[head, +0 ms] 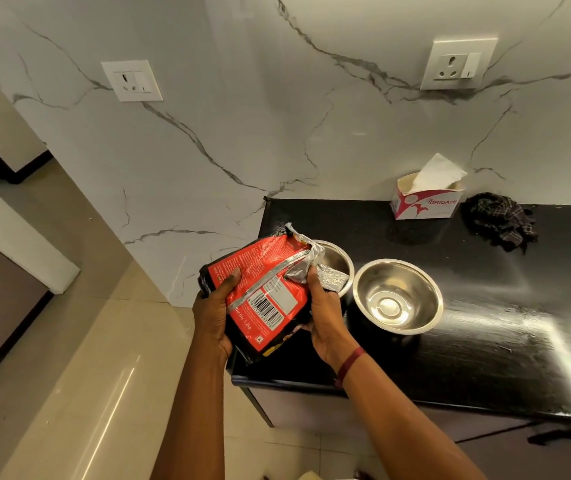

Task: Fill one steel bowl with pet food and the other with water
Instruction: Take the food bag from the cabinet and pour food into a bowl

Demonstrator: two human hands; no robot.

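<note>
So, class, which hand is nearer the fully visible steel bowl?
Right. The right hand, gripping the food bag, is beside the bowl; the left hand holds the bag's far side.

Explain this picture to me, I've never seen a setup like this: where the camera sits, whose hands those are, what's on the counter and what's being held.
There is no machine here. A person wears one wide-angle camera on the head, so you look down along their own arms. The left hand grips the side of a red pet food bag; the right hand holds its crumpled silver top. On the black counter stand two steel bowls: the near bowl is empty, the other bowl is partly hidden behind the bag. Farther back are a tissue box and a dark checked cloth.
</note>
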